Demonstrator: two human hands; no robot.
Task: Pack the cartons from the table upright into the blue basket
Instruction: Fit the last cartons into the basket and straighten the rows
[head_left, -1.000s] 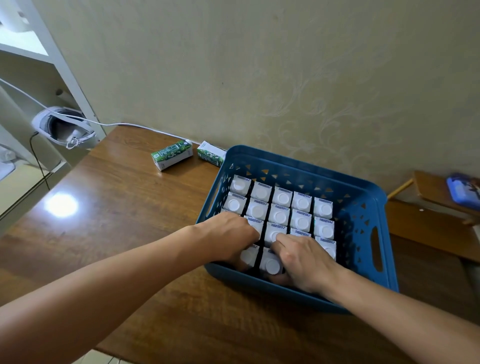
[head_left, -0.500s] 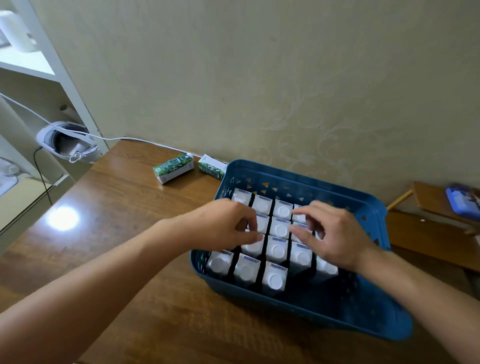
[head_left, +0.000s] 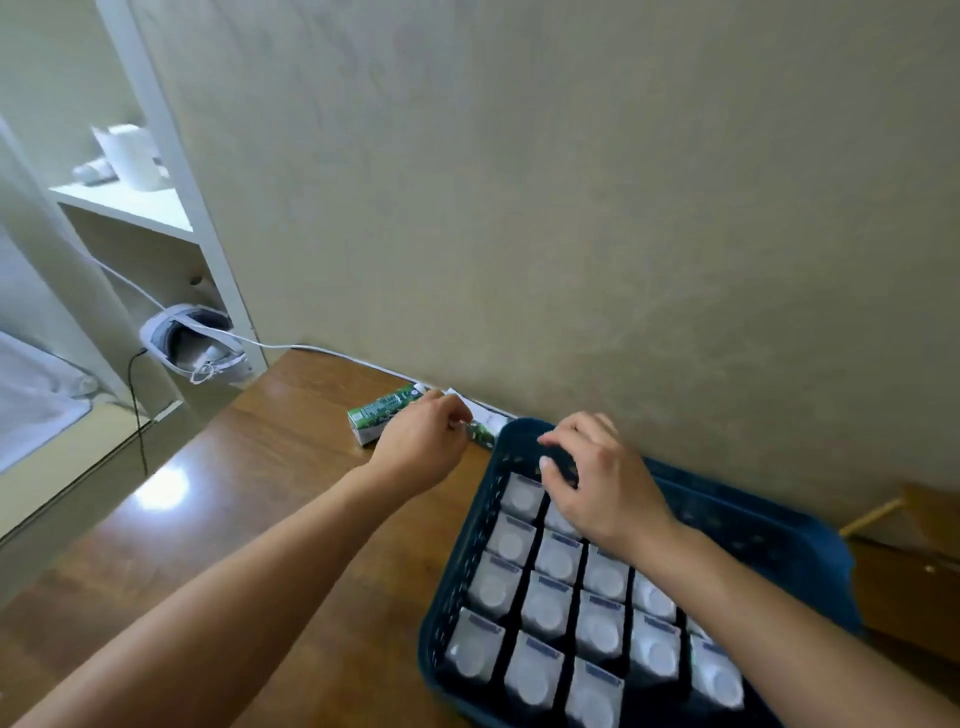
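The blue basket (head_left: 753, 519) stands on the wooden table (head_left: 270, 509) at the lower right, holding several upright cartons (head_left: 550, 608) with white tops. Two green cartons lie flat by the wall: one (head_left: 379, 413) left of my left hand, another (head_left: 480, 423) beside the basket's far left corner. My left hand (head_left: 421, 447) has its fingers closed around the near end of that second carton. My right hand (head_left: 597, 478) hovers with fingers spread over the basket's far left corner, holding nothing and hiding some cartons.
The wall runs right behind the basket. A white cable (head_left: 332, 356) lies along the table's far edge toward a white headset (head_left: 189, 343) on a shelf unit at the left. A wooden piece (head_left: 919, 540) sits to the right of the basket.
My left hand left the basket and reached out to the flat carton by the wall. My right hand shifted toward the basket's far left corner. The view tilted up.
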